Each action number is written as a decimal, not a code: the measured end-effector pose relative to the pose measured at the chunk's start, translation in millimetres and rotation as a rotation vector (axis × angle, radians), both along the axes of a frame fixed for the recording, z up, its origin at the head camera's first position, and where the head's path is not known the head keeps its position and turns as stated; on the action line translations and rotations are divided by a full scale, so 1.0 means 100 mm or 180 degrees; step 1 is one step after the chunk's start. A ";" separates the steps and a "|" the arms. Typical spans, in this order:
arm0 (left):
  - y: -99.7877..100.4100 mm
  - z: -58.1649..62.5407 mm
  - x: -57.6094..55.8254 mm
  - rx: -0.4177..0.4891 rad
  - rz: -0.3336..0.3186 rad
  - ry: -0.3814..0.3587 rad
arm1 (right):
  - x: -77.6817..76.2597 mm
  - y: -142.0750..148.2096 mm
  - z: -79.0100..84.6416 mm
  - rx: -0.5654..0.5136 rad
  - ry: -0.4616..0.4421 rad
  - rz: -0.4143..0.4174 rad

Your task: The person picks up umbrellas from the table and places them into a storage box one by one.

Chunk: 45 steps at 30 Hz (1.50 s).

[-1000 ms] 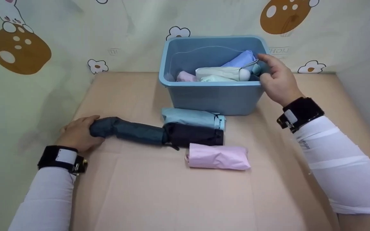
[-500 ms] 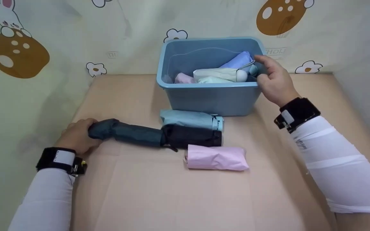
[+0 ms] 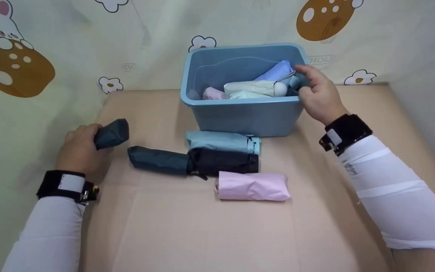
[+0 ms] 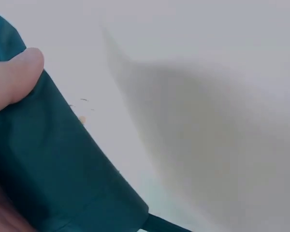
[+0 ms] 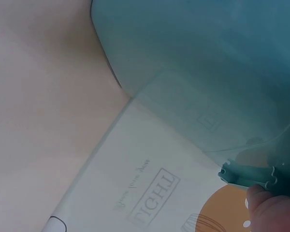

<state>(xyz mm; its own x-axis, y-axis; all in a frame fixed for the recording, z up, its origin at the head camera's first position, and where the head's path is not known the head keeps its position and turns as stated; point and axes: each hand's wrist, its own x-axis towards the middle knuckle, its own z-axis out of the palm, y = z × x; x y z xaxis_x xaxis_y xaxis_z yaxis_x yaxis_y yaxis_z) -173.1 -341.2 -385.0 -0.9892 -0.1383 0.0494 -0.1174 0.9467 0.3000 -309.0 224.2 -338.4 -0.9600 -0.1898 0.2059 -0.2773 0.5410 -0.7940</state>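
My left hand (image 3: pixel 79 149) grips a dark teal folded umbrella (image 3: pixel 112 133), raised at the table's left side; the left wrist view shows my thumb (image 4: pixel 21 72) across its cloth. A second dark teal folded umbrella (image 3: pixel 159 160) lies close by, end to end with a black folded umbrella (image 3: pixel 223 161). Behind that is a light blue folded umbrella (image 3: pixel 217 141), and in front a pink one (image 3: pixel 253 186). My right hand (image 3: pixel 321 94) holds the right rim of a blue plastic bin (image 3: pixel 246 119). Inside the bin lie several folded umbrellas, a pale green one (image 3: pixel 253 88) and a blue one (image 3: pixel 276 71) among them.
A tan sheet (image 3: pixel 202 230) covers the table. Behind and to the left rises a pale cloth (image 3: pixel 153 68) printed with flowers, brown shapes and a rabbit. The bin stands at the table's back, near this cloth.
My left hand has lifted its dark teal umbrella up and away from the row, leaving the second one lying there. My right hand keeps its hold on the bin; the head view has shifted slightly.
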 end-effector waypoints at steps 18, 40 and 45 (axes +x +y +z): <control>1.31 1.07 -0.54 -0.0190 -0.0945 0.0949 | 0.00 0.00 -0.01 -0.0086 0.0223 0.0047; 2.59 1.03 -1.16 -0.0298 -0.1602 0.0560 | 0.00 -0.01 -0.02 -0.0102 0.0097 0.0044; 2.68 0.96 -1.26 -0.0034 -0.1605 0.0360 | -0.01 -0.01 -0.02 -0.0097 0.0207 0.0024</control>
